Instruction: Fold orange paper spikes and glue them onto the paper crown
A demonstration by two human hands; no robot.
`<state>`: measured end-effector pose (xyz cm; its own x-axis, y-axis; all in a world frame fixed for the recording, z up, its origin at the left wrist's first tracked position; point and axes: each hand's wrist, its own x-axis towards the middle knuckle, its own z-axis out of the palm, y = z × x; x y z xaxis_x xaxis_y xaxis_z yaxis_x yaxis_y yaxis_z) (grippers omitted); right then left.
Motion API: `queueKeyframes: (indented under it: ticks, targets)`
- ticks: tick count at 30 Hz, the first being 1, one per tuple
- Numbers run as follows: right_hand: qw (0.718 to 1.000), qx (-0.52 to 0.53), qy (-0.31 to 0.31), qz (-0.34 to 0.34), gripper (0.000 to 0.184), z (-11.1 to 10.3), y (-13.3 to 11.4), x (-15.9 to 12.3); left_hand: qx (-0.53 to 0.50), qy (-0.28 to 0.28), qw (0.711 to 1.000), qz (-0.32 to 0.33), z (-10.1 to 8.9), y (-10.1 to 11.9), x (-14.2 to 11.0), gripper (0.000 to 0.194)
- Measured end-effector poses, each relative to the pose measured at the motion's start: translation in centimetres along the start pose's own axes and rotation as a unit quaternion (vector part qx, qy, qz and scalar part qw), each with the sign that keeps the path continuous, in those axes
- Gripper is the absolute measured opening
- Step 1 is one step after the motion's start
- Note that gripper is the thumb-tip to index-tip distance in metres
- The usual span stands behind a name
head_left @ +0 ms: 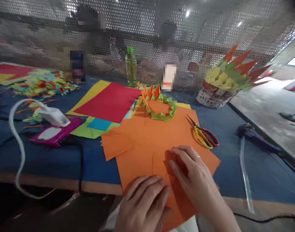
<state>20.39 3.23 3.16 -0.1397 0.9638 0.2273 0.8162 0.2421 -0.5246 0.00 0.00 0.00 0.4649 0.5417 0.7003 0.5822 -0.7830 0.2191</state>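
Over the orange paper sheets (147,135), my left hand (147,203) lies palm down with its fingers extended. Its fingertips touch the lower edge of a small orange paper piece (159,163). My right hand (193,170) has curled fingers and holds the right side of that piece between thumb and fingers; part of the piece is hidden under the hand. Red-and-yellow-handled scissors (203,133) lie beyond my right hand. Farther back on the sheets sits a ring of folded green paper (170,114) with orange points standing on its left side.
Red paper (108,101) and colored scraps (48,83) lie left, near a purple power strip (57,132) with a white plug. A green-capped bottle (131,67) stands at the back. A folded-paper basket (221,82) and a glue gun (258,138) are right.
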Motion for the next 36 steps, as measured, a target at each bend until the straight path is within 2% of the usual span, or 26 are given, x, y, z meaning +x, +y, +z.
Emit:
queueKeyframes:
  ticks: [9,12,15,18,21,24,25,26,31,36]
  targets:
    - [1.000,0.014,0.018,-0.014,0.009,-0.2,-0.3,0.3,-0.015,-0.013,1.000,-0.020,-0.4,0.2,0.2,0.024]
    - [0.999,0.025,0.024,-0.017,0.008,-0.5,-0.6,0.1,-0.012,0.032,0.999,-0.023,0.4,0.2,0.1,0.024]
    - [0.998,0.044,0.033,-0.013,0.018,-0.6,-0.7,-0.1,-0.017,0.098,0.995,-0.030,1.5,0.2,-0.3,0.027]
    - [0.995,0.089,0.045,-0.010,0.032,-0.7,-0.7,-0.1,-0.027,0.095,0.995,-0.033,2.2,0.2,-0.5,0.027]
    - [0.991,0.124,0.058,-0.003,0.034,-0.7,-0.4,-0.2,-0.032,0.095,0.995,-0.027,1.8,0.3,-0.2,0.027]
    - [0.991,0.121,0.061,-0.001,0.023,-0.7,-0.3,-0.4,-0.020,0.037,0.999,-0.022,0.3,0.2,0.1,0.027]
    - [0.991,0.118,0.058,-0.004,0.018,-0.7,-0.3,-0.4,-0.010,-0.017,1.000,-0.024,-0.3,0.2,0.1,0.026]
    - [0.992,0.116,0.054,-0.008,0.014,-0.8,-0.3,-0.5,-0.002,-0.040,0.999,-0.020,-0.9,0.0,0.1,0.026]
    - [0.994,0.096,0.021,-0.038,0.015,-1.5,-0.6,-1.3,0.030,-0.057,0.998,-0.019,-2.6,-1.3,-0.1,0.028]
    - [0.994,0.051,-0.004,-0.098,0.029,-2.1,-0.5,-2.9,0.063,-0.060,0.994,-0.060,-2.3,-2.4,0.8,0.032]
